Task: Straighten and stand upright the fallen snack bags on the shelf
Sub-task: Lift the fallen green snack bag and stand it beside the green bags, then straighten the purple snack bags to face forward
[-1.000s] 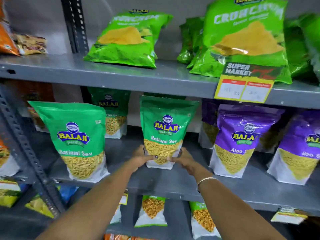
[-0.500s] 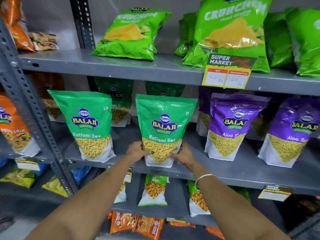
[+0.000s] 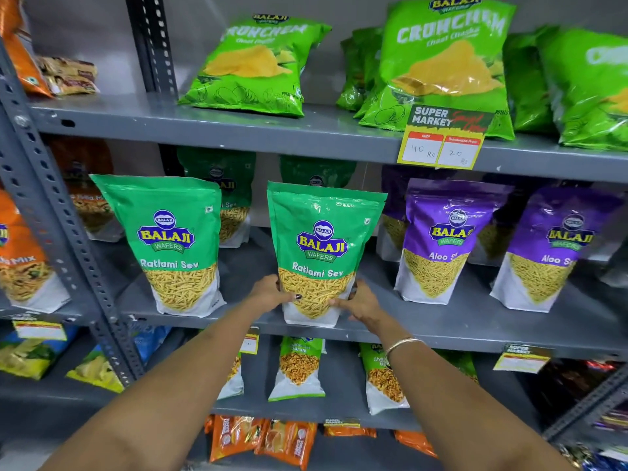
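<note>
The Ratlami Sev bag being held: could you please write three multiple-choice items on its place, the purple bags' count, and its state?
1. Where is the held Ratlami Sev bag?
A. top shelf
B. middle shelf
C. floor

2. How many purple Aloo Sev bags stand in the front row?
A. two
B. five
C. none

3. How is the held bag?
A. lying flat
B. upside down
C. upright

B: it stands on the middle shelf.
A: one purple bag and another.
C: the left hand and right hand grip its base, label upright.
</note>
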A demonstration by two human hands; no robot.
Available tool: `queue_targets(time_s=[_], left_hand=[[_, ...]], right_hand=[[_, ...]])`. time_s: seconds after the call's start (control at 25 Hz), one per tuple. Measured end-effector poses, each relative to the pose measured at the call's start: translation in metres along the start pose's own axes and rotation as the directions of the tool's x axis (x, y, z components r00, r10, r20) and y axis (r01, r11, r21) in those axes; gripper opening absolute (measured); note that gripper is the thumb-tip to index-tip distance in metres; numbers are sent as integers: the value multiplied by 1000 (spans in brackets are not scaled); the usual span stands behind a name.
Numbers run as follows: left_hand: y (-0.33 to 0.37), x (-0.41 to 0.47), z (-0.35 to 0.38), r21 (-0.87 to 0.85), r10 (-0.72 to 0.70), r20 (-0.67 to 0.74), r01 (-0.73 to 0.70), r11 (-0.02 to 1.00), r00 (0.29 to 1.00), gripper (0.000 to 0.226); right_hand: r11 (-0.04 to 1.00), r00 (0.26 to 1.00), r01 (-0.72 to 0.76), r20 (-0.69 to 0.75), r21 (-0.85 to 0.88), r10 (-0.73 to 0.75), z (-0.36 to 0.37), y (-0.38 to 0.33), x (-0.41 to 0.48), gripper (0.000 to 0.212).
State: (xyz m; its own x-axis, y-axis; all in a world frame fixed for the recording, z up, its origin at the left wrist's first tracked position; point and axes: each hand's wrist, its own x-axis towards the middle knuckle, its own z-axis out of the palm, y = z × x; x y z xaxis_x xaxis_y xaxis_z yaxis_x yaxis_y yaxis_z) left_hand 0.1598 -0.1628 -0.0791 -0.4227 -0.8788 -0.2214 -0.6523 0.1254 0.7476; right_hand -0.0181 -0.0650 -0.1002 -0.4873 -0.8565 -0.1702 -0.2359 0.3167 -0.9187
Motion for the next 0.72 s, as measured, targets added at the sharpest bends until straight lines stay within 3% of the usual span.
queue_targets(time_s=[0.08,0.16,0.28,0.36,0.4,0.48,0.56,0.6,0.72], left_hand=[[7,-7,-4,149,-101,101,85,985,990,56],[17,-15,-3,356,-273,242,176,918,931,50],[55,-28,17,489,-422,412,195,850,808,31],[86,-26,49,436,-380,526,141,889,761,27],[102,-24,69,351,-308,556,118,929,772,22],[130,-13,113,110,-135,503,91,990,854,16],[155,7,154,-87,-39,316,70,994,948,65],[160,20,173,-196,-7,239,55,979,971,85],[166,55,211,-337,65,93,-30,941,994,127]], right_hand=[[1000,999,-29,13,-7,29,-6,1,3,79],[996,999,-35,-42,-87,31,-23,5,9,78],[945,985,-100,-166,-311,50,-79,17,17,26],[906,966,-212,-220,-366,137,-127,33,21,29],[897,957,-253,-228,-362,178,-150,42,24,34],[877,930,-334,-275,-346,245,-193,62,36,69],[919,934,-275,-306,-281,186,-225,75,53,97],[954,957,-202,-254,-222,143,-236,79,62,105],[998,998,-59,-17,25,60,-252,79,76,92]])
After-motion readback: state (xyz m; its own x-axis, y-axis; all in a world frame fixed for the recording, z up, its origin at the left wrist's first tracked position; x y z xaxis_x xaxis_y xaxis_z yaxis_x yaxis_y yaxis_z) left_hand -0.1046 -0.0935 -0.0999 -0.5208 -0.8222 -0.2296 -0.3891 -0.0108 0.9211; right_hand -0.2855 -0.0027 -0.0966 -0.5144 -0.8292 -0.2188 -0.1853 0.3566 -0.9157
